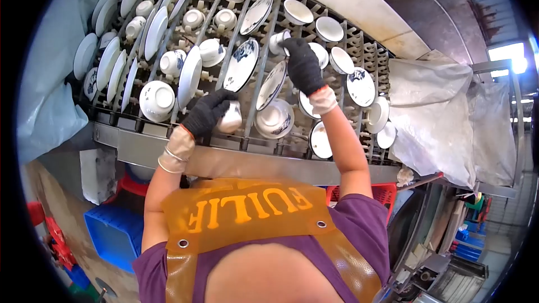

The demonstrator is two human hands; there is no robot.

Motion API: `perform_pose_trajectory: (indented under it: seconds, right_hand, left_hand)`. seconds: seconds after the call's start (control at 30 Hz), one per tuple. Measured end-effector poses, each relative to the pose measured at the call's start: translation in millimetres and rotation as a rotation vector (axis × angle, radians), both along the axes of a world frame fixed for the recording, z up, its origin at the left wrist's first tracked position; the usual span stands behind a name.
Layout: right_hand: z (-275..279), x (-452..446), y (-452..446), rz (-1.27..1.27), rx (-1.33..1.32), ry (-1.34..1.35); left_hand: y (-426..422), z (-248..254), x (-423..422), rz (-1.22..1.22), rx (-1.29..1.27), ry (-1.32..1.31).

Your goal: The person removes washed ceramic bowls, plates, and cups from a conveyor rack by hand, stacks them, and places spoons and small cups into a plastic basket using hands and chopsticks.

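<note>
Dishes (241, 67) on pegged rack (365, 56); blue crate (115, 238) below.

Industrial dishwashing workshop, probably; pegged rack (379, 73) loaded with crockery (242, 66); plastic sheeting (429, 129) at ends.

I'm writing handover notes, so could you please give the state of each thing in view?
Left hand, gloved, holding a white cup
Right hand, gloved, holding a small cup
Patterned plate, leaning on edge
Front-left bowl, upside down
Pegged rack, loaded
Plastic sheet, hanging, creased
Blue crate, open-topped
</note>
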State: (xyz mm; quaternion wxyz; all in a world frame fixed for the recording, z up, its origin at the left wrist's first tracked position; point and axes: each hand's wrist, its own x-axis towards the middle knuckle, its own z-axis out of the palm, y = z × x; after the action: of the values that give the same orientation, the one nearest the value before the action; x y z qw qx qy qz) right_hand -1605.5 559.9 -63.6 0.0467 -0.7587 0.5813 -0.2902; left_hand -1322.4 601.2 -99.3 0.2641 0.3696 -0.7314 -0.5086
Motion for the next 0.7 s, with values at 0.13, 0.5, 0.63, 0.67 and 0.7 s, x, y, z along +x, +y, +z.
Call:
perform_pose_trajectory:
  seconds: [0.13, 0.5, 0.63, 0.67, 0.7]
  right_hand:
    - [-48, -17, -50, -0.074, 0.243, -0.133]
    - [-76, -56, -134, -0.295, -0.429, 0.471]
    - [-30, -65, -164, -0.283, 0.175, 0.042]
    - [-21, -72, -169, -0.252, 0.110, -0.060]
    - [-21, -81, -174, -0.275, 0.130, -0.290]
  left_hand:
    - [6, 2, -17, 0.219, -0.598, -0.310]
    - [48, -6, -38, 0.145, -0.569, -0.805]
    - [47, -7, -44, 0.123, -0.503, -0.867]
    - [46, -2, -46, 0.116, -0.456, -0.874]
    - [47, 4, -49, 0.138, -0.437, -0.867]
